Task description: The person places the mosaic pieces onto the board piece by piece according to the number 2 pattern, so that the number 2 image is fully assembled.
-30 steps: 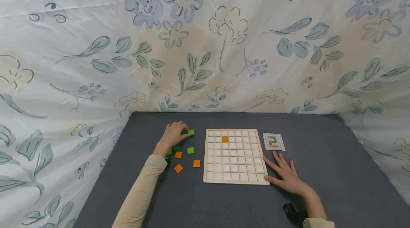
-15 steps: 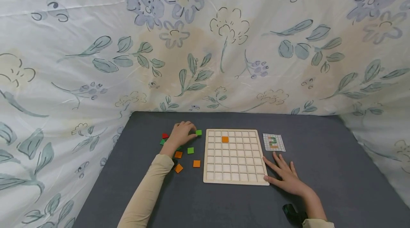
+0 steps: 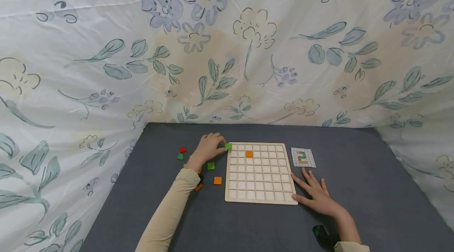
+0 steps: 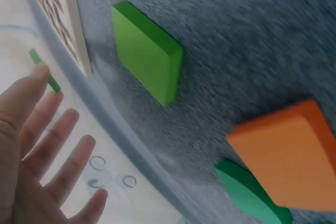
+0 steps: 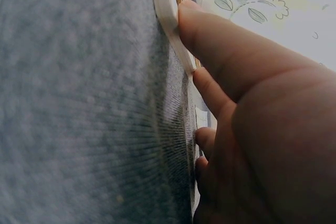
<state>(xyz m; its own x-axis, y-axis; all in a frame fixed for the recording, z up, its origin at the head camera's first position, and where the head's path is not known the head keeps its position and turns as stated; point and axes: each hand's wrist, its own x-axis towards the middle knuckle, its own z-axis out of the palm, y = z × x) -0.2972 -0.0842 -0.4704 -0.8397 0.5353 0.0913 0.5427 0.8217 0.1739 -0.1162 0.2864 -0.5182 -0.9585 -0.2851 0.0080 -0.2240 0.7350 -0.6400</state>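
Note:
My left hand (image 3: 209,149) pinches a green square tile (image 3: 228,147) between thumb and index finger, at the far left corner of the wooden grid board (image 3: 251,173). In the left wrist view the held tile (image 4: 54,83) shows edge-on, with the other fingers spread. An orange tile (image 3: 249,154) sits in a cell of the board's second row. Fingers spread, my right hand (image 3: 318,197) touches the board's right edge with thumb and index finger. In the right wrist view the thumb (image 5: 210,35) lies against the board's rim (image 5: 169,17).
A pattern card (image 3: 303,157) with coloured squares lies right of the board. Left of it are a loose green tile (image 3: 211,166), an orange tile (image 3: 218,180), a red piece (image 3: 182,149) and a dark green piece (image 3: 180,156). More pieces are partly hidden under the left forearm.
My left hand has moved right with the pinched green tile, from beside the loose pieces to the board's far left corner. The right hand has stayed at the board's edge.

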